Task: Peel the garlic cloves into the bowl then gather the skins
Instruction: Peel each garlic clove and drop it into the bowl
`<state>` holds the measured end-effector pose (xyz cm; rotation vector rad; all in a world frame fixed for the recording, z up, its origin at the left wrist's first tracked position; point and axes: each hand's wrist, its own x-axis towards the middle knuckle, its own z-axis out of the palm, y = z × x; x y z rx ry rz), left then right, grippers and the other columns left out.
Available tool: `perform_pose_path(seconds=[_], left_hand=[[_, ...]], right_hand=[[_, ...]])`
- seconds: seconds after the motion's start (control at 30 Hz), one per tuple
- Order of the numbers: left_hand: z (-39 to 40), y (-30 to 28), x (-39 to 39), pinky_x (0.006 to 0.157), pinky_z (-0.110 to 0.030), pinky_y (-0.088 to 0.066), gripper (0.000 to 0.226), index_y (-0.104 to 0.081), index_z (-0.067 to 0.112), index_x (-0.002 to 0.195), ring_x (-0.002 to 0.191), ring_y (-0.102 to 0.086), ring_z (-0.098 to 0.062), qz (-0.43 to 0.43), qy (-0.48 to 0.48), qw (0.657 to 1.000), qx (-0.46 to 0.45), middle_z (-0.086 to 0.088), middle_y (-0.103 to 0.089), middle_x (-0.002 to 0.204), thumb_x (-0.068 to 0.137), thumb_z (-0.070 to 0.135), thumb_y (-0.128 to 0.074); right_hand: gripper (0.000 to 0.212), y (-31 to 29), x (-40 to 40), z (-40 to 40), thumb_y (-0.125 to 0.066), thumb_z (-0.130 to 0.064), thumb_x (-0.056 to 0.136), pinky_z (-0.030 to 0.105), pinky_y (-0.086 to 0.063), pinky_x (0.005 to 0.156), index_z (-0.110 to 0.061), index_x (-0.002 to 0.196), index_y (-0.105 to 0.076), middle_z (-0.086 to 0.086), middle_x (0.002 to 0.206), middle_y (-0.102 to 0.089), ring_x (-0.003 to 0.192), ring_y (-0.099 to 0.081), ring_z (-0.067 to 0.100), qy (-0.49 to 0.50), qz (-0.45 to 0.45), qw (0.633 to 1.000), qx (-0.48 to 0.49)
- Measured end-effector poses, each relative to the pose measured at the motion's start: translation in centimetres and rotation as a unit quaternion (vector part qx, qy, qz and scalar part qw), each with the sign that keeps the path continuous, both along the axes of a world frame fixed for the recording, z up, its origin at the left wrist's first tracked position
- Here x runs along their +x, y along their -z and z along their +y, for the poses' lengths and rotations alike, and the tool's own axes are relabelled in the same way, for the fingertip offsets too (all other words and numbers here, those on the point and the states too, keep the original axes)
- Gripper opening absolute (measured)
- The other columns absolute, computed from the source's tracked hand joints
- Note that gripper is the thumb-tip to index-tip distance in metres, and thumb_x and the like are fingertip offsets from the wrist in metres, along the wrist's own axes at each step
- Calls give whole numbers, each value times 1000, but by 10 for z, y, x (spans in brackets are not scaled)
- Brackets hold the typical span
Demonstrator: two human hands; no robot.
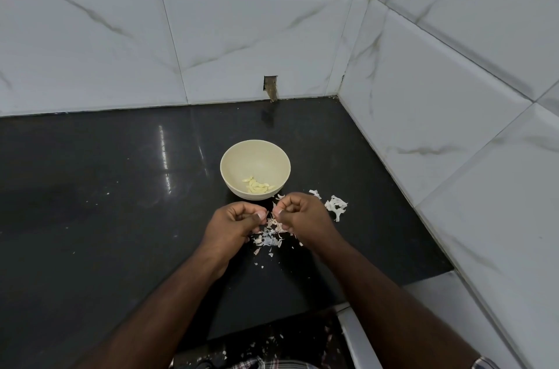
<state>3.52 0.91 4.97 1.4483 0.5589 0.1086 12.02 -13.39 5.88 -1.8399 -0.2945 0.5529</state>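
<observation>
Papery garlic skin (273, 211) pinched between both curled hands, left (234, 222) and right (299, 214), near round bowl (255, 151).

Black polished counter (106, 217), set in tiled wall corner. Cream bowl (255, 157) stands mid-counter, nearer back edge. Loose garlic skins (270, 238) scattered just in front of bowl, toward front edge; bigger white skin clump (335, 205) to bowl's right-front.
</observation>
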Motion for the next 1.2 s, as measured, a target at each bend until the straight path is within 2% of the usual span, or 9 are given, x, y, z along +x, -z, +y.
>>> perform_pose_path(seconds=[0.13,0.23,0.33,0.47,0.63,0.73,0.87,1.0,1.2], left_hand=[[0,0,0,55,-17,-43,6,-75,9,92,64,-56,-8,-1,-1,1000,-2,-3,-72,78,91,8,-68],[1,1,1,55,-16,-43,6,-75,9,92,65,-57,-8,0,-1,1000,-2,-3,-73,77,91,9,-68],[1,1,2,55,-17,-42,6,-75,10,91,65,-57,-8,0,-1,1000,-2,-2,-73,76,91,9,-69],[2,2,2,55,-18,-42,6,-74,11,92,63,-58,-6,4,-4,1000,10,-1,-74,77,92,10,-68],[1,2,2,53,-12,-43,5,-74,8,91,63,-59,-6,1,-7,1000,14,-1,-73,74,90,6,-69],[1,2,2,53,-13,-43,5,-74,8,90,65,-59,-9,0,-5,1000,17,-2,-73,74,90,7,-69],[2,2,2,53,-12,-44,5,-75,10,91,64,-60,-7,3,-5,1000,22,-1,-74,76,90,8,-71],[1,2,1,53,-12,-44,5,-75,10,91,64,-60,-7,6,-5,1000,24,-2,-74,76,90,7,-70],[0,1,0,54,-13,-45,5,-75,9,92,66,-60,-7,8,-6,1000,23,-4,-74,78,90,8,-71]], right_hand=[[14,0,0,1,-61,-6,95,19,-47,54,-10,86,-71,3,68,-69,57,-59,11,-4,7,1000,0],[18,2,2,-1,-68,0,90,23,-54,62,-17,87,-74,1,68,-71,61,-65,9,-17,17,1000,16],[22,3,3,-2,-69,1,88,27,-59,71,-19,92,-76,8,79,-75,71,-70,12,-21,19,999,20],[22,2,4,-1,-56,0,96,23,-53,60,-14,96,-72,6,74,-70,64,-63,12,-7,37,999,27],[18,1,3,-3,-79,-2,79,21,-53,64,-15,90,-77,-1,68,-69,63,-63,8,-4,8,1000,27],[18,2,3,-4,-81,3,75,25,-56,67,-11,85,-76,6,70,-69,65,-63,11,-11,3,1000,27],[8,2,4,-3,-71,5,86,26,-59,64,-3,85,-68,10,71,-70,64,-70,14,8,48,998,33],[9,1,2,-1,-59,-2,96,27,-58,57,-2,89,-64,10,71,-70,62,-69,19,4,70,997,21],[13,3,3,-3,-68,-12,92,25,-45,52,-7,81,-63,6,65,-66,49,-56,10,15,16,1000,-22]])
